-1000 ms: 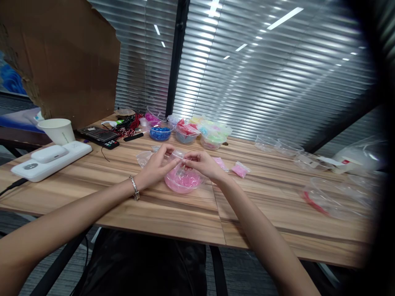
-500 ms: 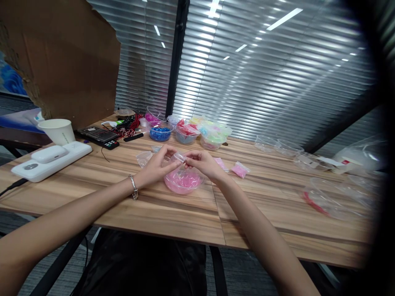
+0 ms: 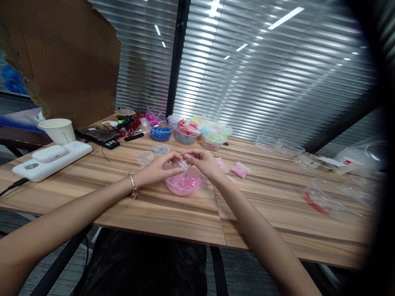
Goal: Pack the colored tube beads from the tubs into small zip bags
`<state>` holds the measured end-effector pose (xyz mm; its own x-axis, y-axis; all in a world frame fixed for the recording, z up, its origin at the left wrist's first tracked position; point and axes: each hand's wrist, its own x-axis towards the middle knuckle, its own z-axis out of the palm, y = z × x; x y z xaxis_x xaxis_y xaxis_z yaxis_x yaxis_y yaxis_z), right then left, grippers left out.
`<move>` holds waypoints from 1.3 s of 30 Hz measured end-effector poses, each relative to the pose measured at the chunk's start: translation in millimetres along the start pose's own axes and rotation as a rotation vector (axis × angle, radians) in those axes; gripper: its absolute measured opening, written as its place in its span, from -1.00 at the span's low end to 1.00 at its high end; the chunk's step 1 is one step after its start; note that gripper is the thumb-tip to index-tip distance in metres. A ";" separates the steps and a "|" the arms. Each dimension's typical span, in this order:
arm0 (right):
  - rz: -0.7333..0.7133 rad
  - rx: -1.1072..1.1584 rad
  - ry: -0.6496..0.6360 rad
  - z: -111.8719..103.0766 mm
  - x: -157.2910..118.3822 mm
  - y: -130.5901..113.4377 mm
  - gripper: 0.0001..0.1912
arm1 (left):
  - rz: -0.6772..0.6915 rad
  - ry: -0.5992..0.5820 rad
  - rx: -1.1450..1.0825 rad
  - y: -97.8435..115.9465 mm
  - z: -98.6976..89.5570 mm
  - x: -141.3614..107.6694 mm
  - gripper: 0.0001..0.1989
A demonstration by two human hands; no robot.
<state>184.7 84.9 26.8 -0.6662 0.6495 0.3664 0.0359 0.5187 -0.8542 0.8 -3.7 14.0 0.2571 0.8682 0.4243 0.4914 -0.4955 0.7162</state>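
A small clear plastic bag is pinched between my two hands above a clear bowl of pink pieces. My left hand grips the bag from the left, a silver bracelet on its wrist. From the right, my right hand has its fingertips closed on the same bag. Just right of my right hand lie pink packets. Flat clear bags rest beyond my left hand.
Bowls with blue, red and green contents stand at the back. At the left are a paper cup and a white power bank. Clear bowls lie at the right.
The bag in my hands has moved slightly lower and to the right, and my fingers have shifted on it.
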 end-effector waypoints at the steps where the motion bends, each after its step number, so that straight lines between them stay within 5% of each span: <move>1: -0.017 -0.026 0.028 1.7 -0.4 0.0 -0.81 | 0.002 -0.009 -0.003 -0.2 -0.5 0.2 -0.63; 9: -0.210 -0.269 0.225 14.6 -8.3 -2.6 -0.83 | -0.008 -0.036 -0.020 -3.8 -1.6 1.1 -0.65; 15: -0.353 -0.342 0.218 15.4 -11.3 -7.0 -0.83 | -0.005 -0.034 0.003 -4.5 -0.9 2.2 -0.66; 39: -0.317 -0.286 0.151 15.6 -14.2 -10.4 -0.76 | -0.027 0.091 -0.009 -5.6 2.9 -0.1 -0.64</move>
<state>182.2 61.7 24.7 -0.5618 0.4966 0.6617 0.0661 0.8242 -0.5624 0.4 -1.0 8.3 0.1673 0.8755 0.4534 0.4896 -0.4729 0.7326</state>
